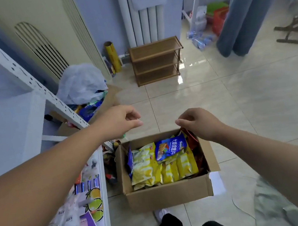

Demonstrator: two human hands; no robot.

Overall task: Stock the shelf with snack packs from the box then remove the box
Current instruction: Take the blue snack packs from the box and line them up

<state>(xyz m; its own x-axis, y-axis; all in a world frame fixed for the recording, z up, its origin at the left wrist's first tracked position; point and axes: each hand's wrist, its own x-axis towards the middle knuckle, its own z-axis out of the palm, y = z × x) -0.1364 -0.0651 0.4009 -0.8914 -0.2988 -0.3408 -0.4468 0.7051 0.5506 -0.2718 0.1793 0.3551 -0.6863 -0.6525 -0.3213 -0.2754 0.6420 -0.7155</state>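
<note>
An open cardboard box (168, 193) stands on the tiled floor right in front of my feet. It holds several yellow snack packs (163, 171), a blue chip pack (170, 147) lying on top, and red packs along its right side. The white metal shelf (101, 179) is at my left, with pale and purple packs lying on its lower board. My left hand (120, 120) hovers above the box's far left corner, fingers loosely curled, holding nothing. My right hand (199, 122) hangs over the box's far right corner, fingers bent downward and empty.
Behind the shelf a second carton (104, 104) holds a white plastic bag and blue packs. A small wooden rack (156, 60) stands by the radiator. A person in blue trousers (245, 11) stands at the far right. Open tiled floor lies right of the box.
</note>
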